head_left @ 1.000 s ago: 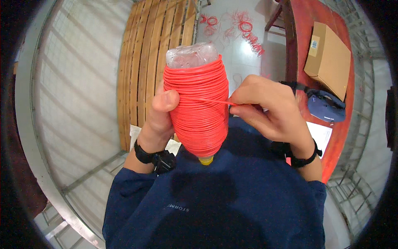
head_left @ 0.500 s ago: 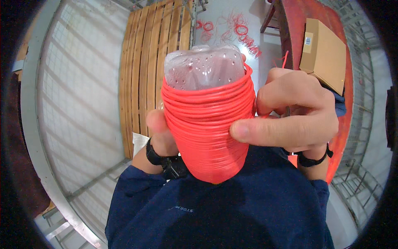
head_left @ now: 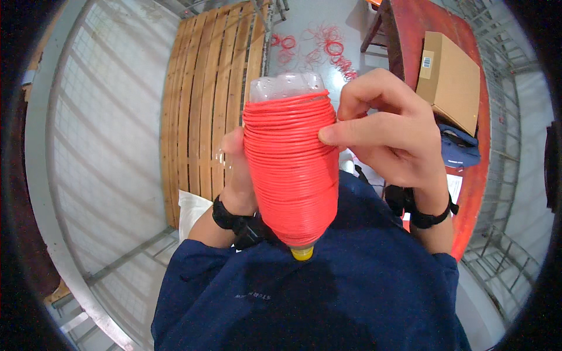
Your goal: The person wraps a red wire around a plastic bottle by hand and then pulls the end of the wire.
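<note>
A clear plastic bottle (head_left: 281,85) with a yellow cap (head_left: 302,253) is held cap-down over my dark blue top, wrapped in many turns of red cord (head_left: 290,169). My left hand (head_left: 237,175) grips its left side from behind, the fingers partly hidden. My right hand (head_left: 389,131) is at the upper right of the bottle with curled fingers, one fingertip pressing on the cord turns; whether a loose strand is between the fingers is hidden.
Behind are a wooden slatted board (head_left: 205,70) on the left and tangled red cord (head_left: 335,50) on the floor. A red table (head_left: 404,29) on the right bears a cardboard box (head_left: 453,82) and a blue bag (head_left: 459,149). Metal frames line both sides.
The bottle was tipped toward me half a second ago and now lies back, showing its cap again. My right hand has shifted up and left from that moment, its fingertip staying on the cord.
</note>
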Motion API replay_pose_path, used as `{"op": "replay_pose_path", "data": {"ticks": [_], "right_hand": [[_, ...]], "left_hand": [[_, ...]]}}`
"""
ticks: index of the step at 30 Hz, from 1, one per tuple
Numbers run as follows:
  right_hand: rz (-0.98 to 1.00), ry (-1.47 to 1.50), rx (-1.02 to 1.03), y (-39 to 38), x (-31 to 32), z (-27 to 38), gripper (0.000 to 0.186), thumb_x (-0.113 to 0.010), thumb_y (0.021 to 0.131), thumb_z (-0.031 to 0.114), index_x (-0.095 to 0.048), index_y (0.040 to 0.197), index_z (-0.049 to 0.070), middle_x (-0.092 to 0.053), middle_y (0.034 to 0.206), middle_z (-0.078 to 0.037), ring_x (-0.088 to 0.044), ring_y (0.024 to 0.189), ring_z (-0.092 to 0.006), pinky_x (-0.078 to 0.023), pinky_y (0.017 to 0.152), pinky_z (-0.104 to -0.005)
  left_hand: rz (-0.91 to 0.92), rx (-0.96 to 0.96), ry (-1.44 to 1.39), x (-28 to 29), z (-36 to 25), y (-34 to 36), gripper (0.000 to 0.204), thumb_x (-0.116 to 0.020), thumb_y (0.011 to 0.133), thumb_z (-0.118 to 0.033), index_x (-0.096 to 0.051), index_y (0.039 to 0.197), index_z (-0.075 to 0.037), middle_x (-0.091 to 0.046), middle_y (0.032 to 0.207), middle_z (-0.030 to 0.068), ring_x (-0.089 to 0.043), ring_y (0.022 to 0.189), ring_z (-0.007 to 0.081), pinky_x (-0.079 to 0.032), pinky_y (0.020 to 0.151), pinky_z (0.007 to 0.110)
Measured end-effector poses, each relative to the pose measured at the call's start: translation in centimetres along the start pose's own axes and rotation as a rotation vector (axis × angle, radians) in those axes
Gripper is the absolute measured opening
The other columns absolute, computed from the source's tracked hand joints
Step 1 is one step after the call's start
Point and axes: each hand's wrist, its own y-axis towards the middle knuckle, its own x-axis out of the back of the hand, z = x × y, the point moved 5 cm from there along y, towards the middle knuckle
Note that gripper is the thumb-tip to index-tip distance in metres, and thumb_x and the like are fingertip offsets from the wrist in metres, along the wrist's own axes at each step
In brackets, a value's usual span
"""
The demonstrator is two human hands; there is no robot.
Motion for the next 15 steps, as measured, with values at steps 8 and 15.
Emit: {"op": "replay_pose_path", "data": {"ticks": [8,15], "right_hand": [[0.056,0.058,-0.079,0.4,-1.2,-0.7,0.036,-0.067,0.068,-0.007,-0.075,0.099,0.009,-0.057,0.088,-0.007,-0.056,0.074,-0.0165,-0.043,0.061,-0.0263],[0.034,0.026,-0.078,1.3,-2.1,-0.5,0.035,-0.067,0.067,-0.007,-0.074,0.097,0.008,-0.057,0.083,-0.006,-0.057,0.071,-0.0168,-0.044,0.060,-0.0266]], "left_hand": [[0.108,-0.132,-0.162,-1.9,-0.1,-0.4,0.102,-0.043,0.080,-0.080,-0.042,0.139,0.004,-0.055,0.132,0.0203,-0.062,0.112,0.0291,-0.052,0.096,0.042],[-0.012,-0.105,0.003,-0.5,-1.6,-0.8,0.101,-0.043,0.081,-0.080,-0.043,0.139,0.003,-0.056,0.132,0.0188,-0.060,0.116,0.0282,-0.049,0.100,0.041]]}}
